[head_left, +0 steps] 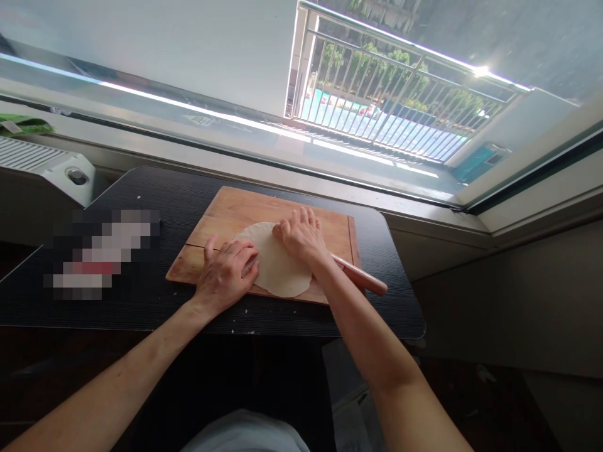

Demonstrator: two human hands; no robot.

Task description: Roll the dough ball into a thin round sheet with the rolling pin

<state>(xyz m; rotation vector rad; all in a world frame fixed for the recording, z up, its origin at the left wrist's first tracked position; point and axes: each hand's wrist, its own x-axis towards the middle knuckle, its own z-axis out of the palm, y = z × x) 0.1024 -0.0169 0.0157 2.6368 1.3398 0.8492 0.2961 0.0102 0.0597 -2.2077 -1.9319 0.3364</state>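
Observation:
A thin, round sheet of dough [281,267] lies on the wooden cutting board [264,204]. At its left edge, my left hand [227,271] curls its fingers and thumb around the rim of the dough. Across the upper right part of the dough rests my right hand [302,233], fingers stretched forward and palm down. A wooden rolling pin [362,276] lies at the right side of the board, partly hidden behind my right forearm, one end sticking out past the board.
The board sits on a black table [301,320] with rounded corners and small white specks. A blurred-out item [106,254] lies at left. A white radiator [51,163] with a green cloth [23,124] stands far left. A window [188,81] runs behind the table.

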